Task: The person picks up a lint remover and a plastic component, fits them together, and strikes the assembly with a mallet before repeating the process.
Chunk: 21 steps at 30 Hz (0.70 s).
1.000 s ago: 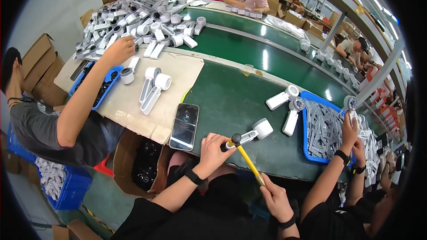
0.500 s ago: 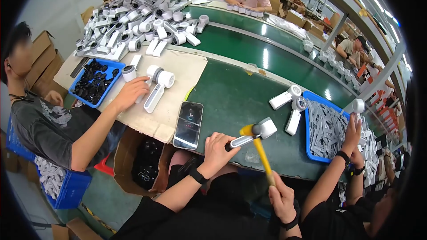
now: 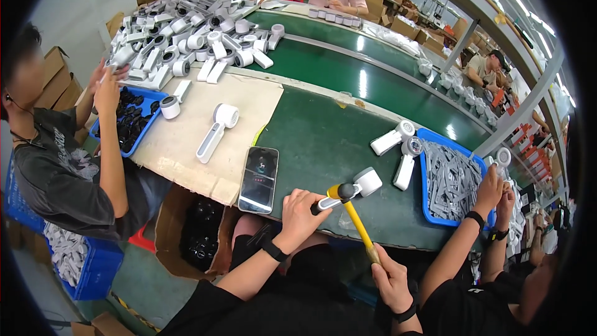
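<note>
On the near edge of the green worktable lies a white handheld device (image 3: 368,182) with a round head and a straight handle. My left hand (image 3: 301,216) grips the end of that handle. In my right hand (image 3: 392,279) is a yellow-handled mallet (image 3: 359,223), held by the lower part of its shaft. The mallet's yellow-and-black head is over the device's handle, close to my left fingers, and covers part of it. Whether it touches the handle, I cannot tell. Just left of my left hand, a phone (image 3: 259,180) lies face up.
Two similar devices (image 3: 404,165) lie beside a blue tray (image 3: 426,196) of grey strips. Co-workers sit close on both sides, the right one's hands (image 3: 492,196) above that tray. Cardboard (image 3: 249,96), a blue tray of black parts (image 3: 144,132) and a device pile (image 3: 186,34) are leftward.
The mallet head has shifted left along the device's handle, nearer my left hand. The left co-worker has lifted a white device off the cardboard. Across the table, a person has stretched an arm toward the pile.
</note>
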Each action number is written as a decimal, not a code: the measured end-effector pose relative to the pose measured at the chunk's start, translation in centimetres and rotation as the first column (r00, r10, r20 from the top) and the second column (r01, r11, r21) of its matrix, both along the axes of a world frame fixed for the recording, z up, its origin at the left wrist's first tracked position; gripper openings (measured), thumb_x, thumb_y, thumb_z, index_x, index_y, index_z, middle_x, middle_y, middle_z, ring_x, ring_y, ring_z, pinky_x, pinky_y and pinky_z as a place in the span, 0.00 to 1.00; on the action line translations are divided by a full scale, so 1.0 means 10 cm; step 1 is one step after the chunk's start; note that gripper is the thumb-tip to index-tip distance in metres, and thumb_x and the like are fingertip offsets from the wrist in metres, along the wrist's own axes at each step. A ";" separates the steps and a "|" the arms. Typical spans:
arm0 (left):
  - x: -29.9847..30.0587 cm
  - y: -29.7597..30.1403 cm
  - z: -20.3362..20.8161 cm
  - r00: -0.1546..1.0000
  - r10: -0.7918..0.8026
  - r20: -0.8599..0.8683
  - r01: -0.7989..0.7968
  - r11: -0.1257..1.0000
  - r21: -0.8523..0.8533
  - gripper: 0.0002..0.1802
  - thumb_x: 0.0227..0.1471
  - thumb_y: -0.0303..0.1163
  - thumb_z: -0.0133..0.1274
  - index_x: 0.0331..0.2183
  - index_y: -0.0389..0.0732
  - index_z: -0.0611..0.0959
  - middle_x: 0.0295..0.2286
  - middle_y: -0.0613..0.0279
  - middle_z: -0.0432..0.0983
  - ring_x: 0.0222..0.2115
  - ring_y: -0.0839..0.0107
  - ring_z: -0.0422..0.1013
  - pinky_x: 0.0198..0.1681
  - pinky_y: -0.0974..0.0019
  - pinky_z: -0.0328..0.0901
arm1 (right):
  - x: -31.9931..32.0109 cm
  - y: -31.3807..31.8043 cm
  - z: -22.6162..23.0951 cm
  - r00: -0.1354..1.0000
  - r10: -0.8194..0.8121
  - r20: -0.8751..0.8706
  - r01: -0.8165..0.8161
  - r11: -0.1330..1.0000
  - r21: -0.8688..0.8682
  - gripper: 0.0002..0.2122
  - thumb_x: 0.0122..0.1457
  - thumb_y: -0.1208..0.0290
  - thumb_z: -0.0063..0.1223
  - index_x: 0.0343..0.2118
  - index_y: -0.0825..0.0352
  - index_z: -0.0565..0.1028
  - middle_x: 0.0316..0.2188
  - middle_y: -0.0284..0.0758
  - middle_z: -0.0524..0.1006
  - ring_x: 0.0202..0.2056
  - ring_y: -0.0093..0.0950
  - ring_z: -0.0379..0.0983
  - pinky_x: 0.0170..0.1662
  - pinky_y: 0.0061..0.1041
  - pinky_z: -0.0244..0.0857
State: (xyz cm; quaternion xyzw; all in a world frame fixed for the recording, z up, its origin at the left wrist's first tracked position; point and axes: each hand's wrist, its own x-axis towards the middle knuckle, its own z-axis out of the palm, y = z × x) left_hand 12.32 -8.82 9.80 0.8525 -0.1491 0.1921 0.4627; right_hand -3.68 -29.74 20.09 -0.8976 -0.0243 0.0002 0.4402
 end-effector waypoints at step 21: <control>0.02 -0.03 -0.01 1.000 0.002 -0.012 -0.002 0.999 0.032 0.13 0.39 0.35 0.69 0.31 0.46 0.86 0.27 0.70 0.77 0.37 0.66 0.71 0.40 0.61 0.59 | 0.07 -0.31 -0.31 0.979 -0.201 -0.008 0.201 0.979 0.019 0.21 0.65 0.75 0.49 0.61 0.71 0.67 0.30 0.37 0.74 0.29 0.23 0.71 0.34 0.20 0.64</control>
